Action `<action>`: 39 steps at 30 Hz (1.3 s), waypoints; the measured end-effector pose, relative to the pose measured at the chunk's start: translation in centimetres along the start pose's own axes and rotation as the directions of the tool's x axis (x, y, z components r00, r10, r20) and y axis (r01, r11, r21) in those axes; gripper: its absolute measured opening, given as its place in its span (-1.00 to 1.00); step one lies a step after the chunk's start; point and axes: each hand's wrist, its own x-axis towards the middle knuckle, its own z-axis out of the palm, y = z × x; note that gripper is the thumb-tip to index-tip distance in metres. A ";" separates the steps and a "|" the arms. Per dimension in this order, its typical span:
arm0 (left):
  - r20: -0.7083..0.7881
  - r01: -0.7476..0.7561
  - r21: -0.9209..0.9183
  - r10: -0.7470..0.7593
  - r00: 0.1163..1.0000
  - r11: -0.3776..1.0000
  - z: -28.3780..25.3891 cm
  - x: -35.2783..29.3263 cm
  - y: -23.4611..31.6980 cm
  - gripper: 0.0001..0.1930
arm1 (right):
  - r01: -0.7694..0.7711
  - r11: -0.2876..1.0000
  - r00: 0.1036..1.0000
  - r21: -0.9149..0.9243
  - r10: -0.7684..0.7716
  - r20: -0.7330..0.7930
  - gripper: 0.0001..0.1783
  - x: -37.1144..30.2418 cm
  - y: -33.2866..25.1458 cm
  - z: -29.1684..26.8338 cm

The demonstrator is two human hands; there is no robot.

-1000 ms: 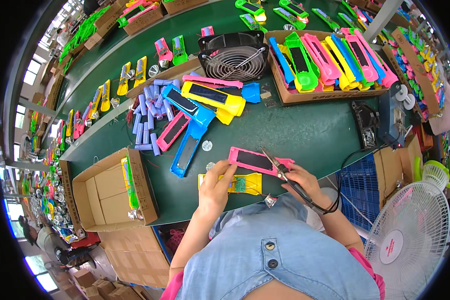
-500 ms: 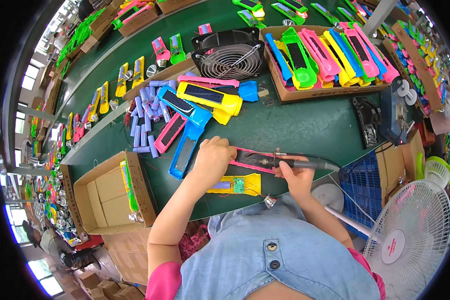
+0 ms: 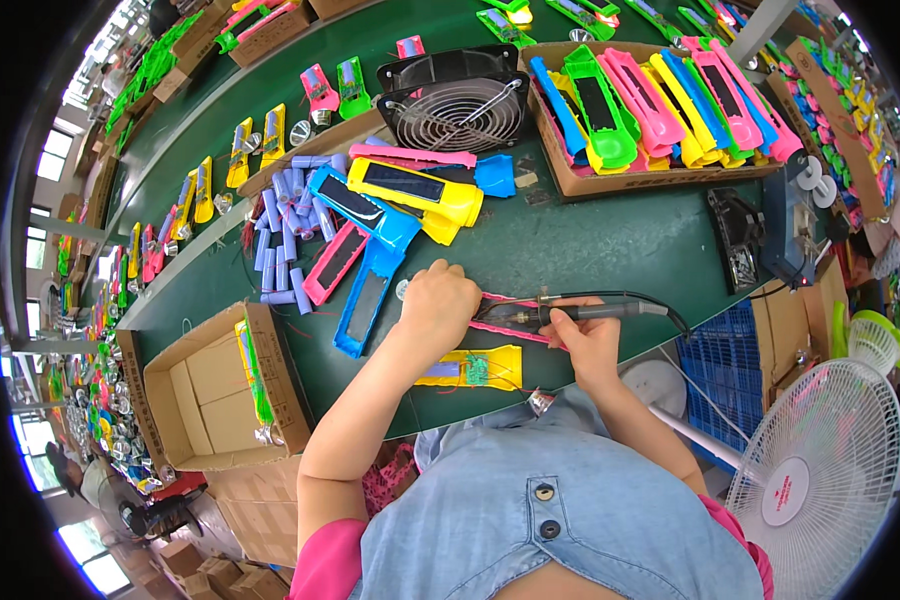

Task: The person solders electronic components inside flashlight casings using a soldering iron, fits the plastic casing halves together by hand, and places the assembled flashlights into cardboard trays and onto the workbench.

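Note:
My right hand (image 3: 587, 335) is closed round a soldering iron (image 3: 610, 311), its tip pointing left over a narrow pink plastic casing (image 3: 505, 330). Closed over the casing's left end, my left hand (image 3: 440, 305) hides that end and its own fingertips. A small pale round part (image 3: 402, 289) shows at the left hand's outer side. Just nearer to me lies a yellow casing (image 3: 503, 367) with a purple battery cell (image 3: 442, 370) and a green circuit board (image 3: 477, 371). Wires run from it to a silver lamp head (image 3: 540, 402) at the table edge.
Casings, including a blue one (image 3: 365, 305), and purple cells (image 3: 288, 215) lie beyond my left hand. Behind stand a black fan (image 3: 455, 105) and a carton of colored casings (image 3: 650, 185). An open carton (image 3: 205, 400) is at left; a white fan (image 3: 810, 485) stands at right.
The soldering iron has tilted and its tip has shifted slightly left along the pink casing. My left hand has moved a little away from me; the pale round part now shows beside it.

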 end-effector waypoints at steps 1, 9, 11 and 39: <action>0.065 0.023 0.010 -0.024 0.998 1.000 -0.3 0.1 0.2 -0.90 | -0.005 1.000 1.000 -0.011 0.005 0.010 -0.89 0.0 0.0 0.0; 0.081 0.046 0.001 -0.046 0.996 0.999 -0.4 0.2 0.4 -0.88 | -0.016 0.999 1.000 -0.050 0.017 0.010 -0.89 0.0 -0.1 0.1; 0.087 0.060 0.005 -0.060 0.994 0.998 -0.7 0.2 0.6 -0.88 | -0.019 0.998 1.000 -0.057 0.020 0.024 -0.89 -0.1 -0.1 -0.1; -0.340 -0.254 -0.194 0.177 0.923 0.948 -3.0 -2.4 1.2 -0.89 | 0.515 0.547 0.857 -0.660 -0.338 0.389 -0.47 -2.1 -1.2 -5.0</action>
